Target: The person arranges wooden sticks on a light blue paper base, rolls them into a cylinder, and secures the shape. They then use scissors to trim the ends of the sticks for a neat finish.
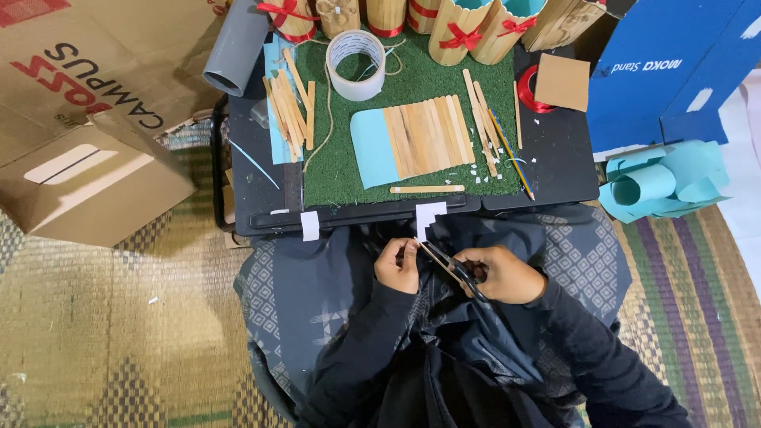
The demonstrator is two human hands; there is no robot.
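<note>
Over the lap, the left hand (398,265) pinches the near end of a thin pale wooden craft stick (412,247), fingers closed narrowly on it, while the right hand (501,274) grips black-handled scissors (453,268), blades aimed toward ten o'clock and meeting the stick just beside the left fingertips. The stick's long axis is too hidden to tell. The left hand is nearer. At twelve o'clock a green turf mat (341,170) carries a light-blue card sheet with glued stick rows (412,143).

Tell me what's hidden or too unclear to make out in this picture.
Head view:
- Stick in left hand: mostly covered by fingers.
- Scissors handles: buried in right hand.
- Stick holders: cut off by top edge.
- Paper roll interior: too dark.
</note>
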